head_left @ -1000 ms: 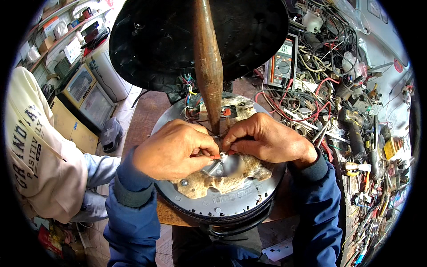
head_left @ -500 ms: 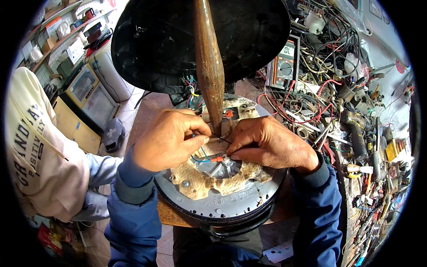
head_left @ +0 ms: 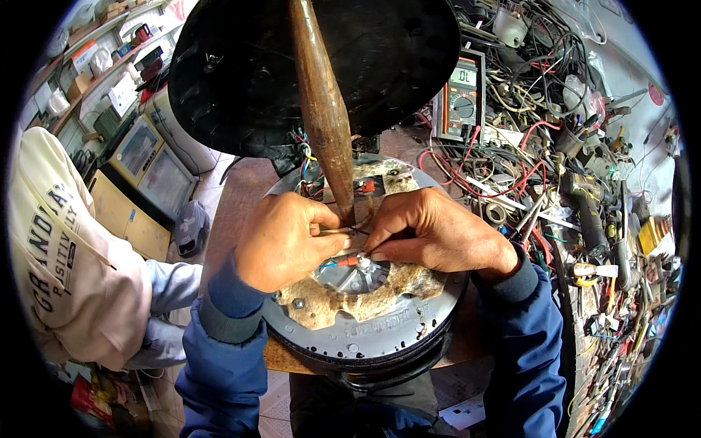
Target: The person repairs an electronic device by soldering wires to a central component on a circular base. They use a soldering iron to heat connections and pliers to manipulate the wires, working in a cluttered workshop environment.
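In front of me lies the round grey base (head_left: 380,337) of an opened appliance, with a mottled tan insulation sheet (head_left: 321,309) bolted on it. My left hand (head_left: 288,239) is closed in a pinch above the base's middle; what its fingertips hold is hidden. My right hand (head_left: 438,237) pinches one end of a thin dark strand (head_left: 358,231) that crosses toward the left fingers. Just below the fingertips is a red-sleeved wire connector (head_left: 346,261) at a metal part. A wooden stick (head_left: 325,109) slants down between my hands, its lower end at the base.
A black round shell (head_left: 241,80) stands tilted behind the base, with coloured wires (head_left: 305,150) below it. To the right are a multimeter (head_left: 462,98), red leads, tangled cables, a drill-like tool (head_left: 586,219) and many loose tools. A person in a cream hoodie (head_left: 87,270) is at left.
My left hand has shifted down and inward, covering more of the blue wire loop. The right hand keeps its pinch. The view has tilted slightly, and the stick's upper end appears further left.
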`<state>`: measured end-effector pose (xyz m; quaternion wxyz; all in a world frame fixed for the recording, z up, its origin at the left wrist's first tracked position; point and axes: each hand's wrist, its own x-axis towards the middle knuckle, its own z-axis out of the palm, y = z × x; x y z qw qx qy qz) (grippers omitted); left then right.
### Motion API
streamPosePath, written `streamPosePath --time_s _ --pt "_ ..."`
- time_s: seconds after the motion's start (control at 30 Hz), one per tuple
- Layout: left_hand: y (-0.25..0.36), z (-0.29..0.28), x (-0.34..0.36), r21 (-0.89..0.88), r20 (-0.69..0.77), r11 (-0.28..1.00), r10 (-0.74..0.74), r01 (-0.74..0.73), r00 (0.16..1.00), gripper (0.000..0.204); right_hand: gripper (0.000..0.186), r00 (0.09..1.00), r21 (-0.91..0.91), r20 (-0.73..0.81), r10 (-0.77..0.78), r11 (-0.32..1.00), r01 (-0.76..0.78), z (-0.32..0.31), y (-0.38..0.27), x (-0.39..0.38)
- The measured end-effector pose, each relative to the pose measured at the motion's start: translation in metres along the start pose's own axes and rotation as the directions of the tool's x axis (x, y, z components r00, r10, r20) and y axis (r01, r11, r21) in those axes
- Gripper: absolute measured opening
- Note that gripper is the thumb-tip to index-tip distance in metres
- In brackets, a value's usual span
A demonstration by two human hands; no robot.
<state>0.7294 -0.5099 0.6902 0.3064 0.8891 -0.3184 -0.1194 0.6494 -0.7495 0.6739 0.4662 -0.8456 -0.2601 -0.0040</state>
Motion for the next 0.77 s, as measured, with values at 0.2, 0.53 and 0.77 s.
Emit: streamPosePath --time_s 0.2,0.53,0.77 --pt "-0.017 -0.002 0.006 -0.299 0.14 0.954 0.029 0.015 0.99 0.015 0.015 0.999 0.054 -0.028 0.022 0.998 -0.021 0.002 -0.001 0.001" --pt "-0.009 -0.01 0.003 -0.168 0.229 0.973 0.195 -0.159 0.954 0.019 0.015 0.997 -0.054 -0.06 -0.054 0.997 0.051 0.006 0.0 0.0" --pt "-0.009 -0.007 0.004 -0.049 0.218 0.974 0.228 -0.222 0.949 0.02 0.015 0.994 -0.187 -0.054 -0.095 0.979 0.084 0.005 -0.008 0.001"
